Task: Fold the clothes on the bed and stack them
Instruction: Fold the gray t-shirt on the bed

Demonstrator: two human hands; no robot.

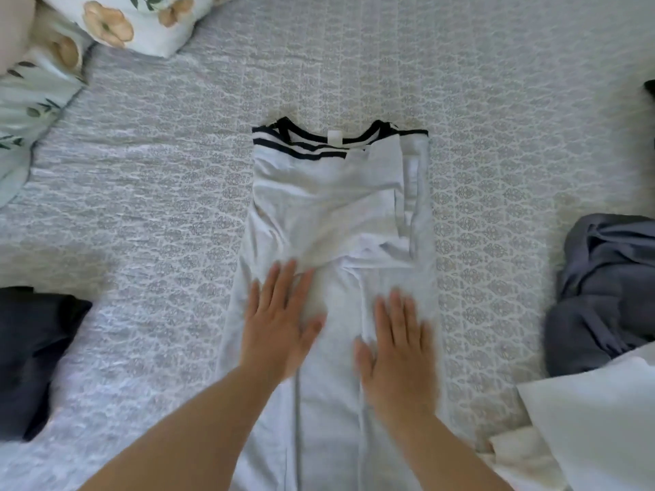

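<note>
Shirt: the white shirt (336, 221) with dark stripes at the collar lies flat in the middle of the bed (159, 193), collar away from me, its sides folded inward into a long narrow strip.
Left hand: my left hand (280, 320) lies palm down on the left half of the strip, fingers spread and flat, pinching nothing.
Right hand: my right hand (397, 345) lies palm down on the right half, just beside the other, also flat and spread, holding nothing.
Feel: I judge it thin, light and limp; it will sag and lose its creases if lifted carelessly, and it may slide on the quilted cover.
Where to take hold: I would pinch the near hem at both corners, through all the layers, and carry it toward the collar.
Risk: the loose flap (382, 258) near the middle could bunch up inside the fold.
Other clothes: a dark garment (35, 349) lies at my left, a grey-blue heap (602, 295) at my right, both well apart from the shirt.
</note>
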